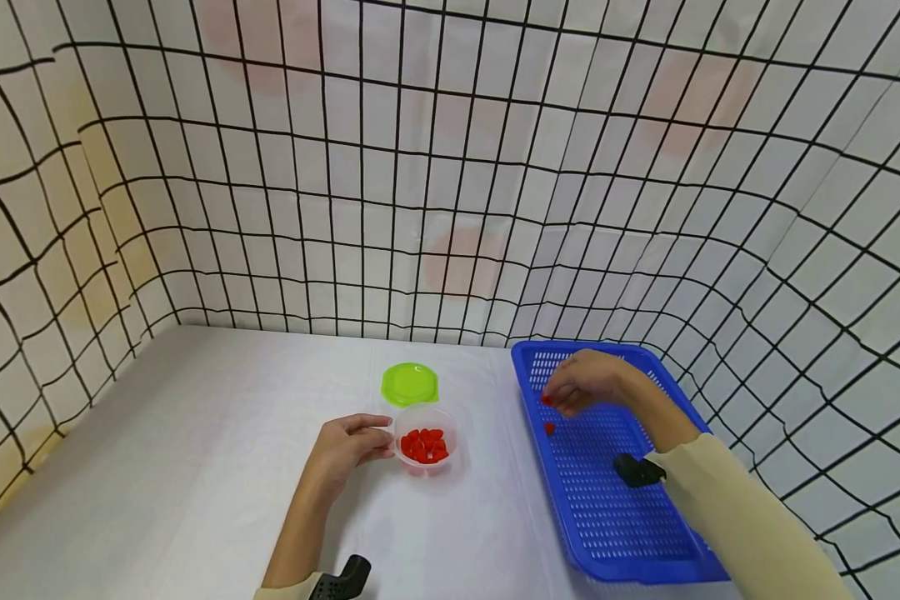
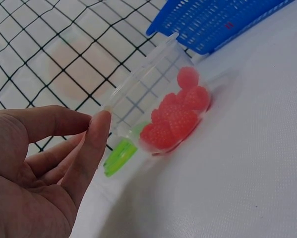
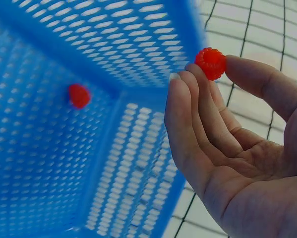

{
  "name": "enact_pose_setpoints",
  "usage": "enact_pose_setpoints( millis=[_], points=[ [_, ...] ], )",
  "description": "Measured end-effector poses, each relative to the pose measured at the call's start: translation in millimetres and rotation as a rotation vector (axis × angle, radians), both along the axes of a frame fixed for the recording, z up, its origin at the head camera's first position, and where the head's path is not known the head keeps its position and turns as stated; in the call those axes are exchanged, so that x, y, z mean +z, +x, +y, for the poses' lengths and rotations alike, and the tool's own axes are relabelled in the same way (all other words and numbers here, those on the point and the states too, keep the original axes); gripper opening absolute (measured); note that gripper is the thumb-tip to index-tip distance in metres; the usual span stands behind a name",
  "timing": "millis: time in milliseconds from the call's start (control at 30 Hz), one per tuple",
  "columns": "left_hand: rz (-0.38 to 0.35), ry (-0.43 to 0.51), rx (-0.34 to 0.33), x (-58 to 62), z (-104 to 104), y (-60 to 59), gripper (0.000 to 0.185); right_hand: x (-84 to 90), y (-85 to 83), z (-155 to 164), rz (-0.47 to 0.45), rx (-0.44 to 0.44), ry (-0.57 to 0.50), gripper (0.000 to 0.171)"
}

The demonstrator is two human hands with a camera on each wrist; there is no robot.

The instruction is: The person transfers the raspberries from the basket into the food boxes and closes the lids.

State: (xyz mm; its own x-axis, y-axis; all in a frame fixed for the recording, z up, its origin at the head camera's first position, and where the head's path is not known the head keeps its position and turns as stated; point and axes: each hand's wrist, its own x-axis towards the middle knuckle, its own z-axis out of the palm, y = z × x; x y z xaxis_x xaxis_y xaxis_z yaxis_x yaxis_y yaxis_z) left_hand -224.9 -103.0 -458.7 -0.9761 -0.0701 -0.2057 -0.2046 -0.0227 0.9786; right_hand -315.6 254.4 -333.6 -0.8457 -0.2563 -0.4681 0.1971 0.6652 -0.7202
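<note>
In the head view my left hand (image 1: 348, 450) is at the left side of a clear round plastic tub (image 1: 452, 429). The left wrist view shows its thumb and index finger pinching the tub's rim. Several red raspberries (image 2: 175, 116) lie in the bottom of the tub. Over the blue basket, my right hand (image 1: 587, 382) pinches one raspberry (image 3: 210, 63) between thumb and fingertips. Another raspberry (image 3: 79, 96) lies on the basket floor, near its left wall in the head view.
A green lid (image 1: 409, 384) lies on the white table (image 1: 195, 467) just behind the tub. The perforated blue basket (image 1: 607, 525) stands at the right. Black netting (image 1: 397, 183) over white cloth encloses the back and sides.
</note>
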Motion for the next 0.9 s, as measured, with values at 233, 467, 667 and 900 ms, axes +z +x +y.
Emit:
enact_pose_setpoints(
  millis=[233, 467, 667, 900],
  points=[
    [-0.007, 0.003, -0.001, -0.8, 0, -1.3, 0.027, 6.6, -0.6, -28, 0.019, 0.066, -0.015, 0.023],
    [-0.008, -0.008, -0.006, -0.5, 0, -1.7, 0.027, 3.7, 0.4, -59, 0.021, 0.073, -0.038, 0.023],
    [-0.008, -0.003, -0.003, -1.7, -1, -2.2, 0.027, -3.6, 1.9, -85, -0.014, 0.110, -0.022, 0.022],
    [-0.010, -0.001, -0.006, -2.1, -2, -2.0, 0.029, -16.4, 4.6, -107, -0.034, 0.157, -0.027, 0.020]
  ],
)
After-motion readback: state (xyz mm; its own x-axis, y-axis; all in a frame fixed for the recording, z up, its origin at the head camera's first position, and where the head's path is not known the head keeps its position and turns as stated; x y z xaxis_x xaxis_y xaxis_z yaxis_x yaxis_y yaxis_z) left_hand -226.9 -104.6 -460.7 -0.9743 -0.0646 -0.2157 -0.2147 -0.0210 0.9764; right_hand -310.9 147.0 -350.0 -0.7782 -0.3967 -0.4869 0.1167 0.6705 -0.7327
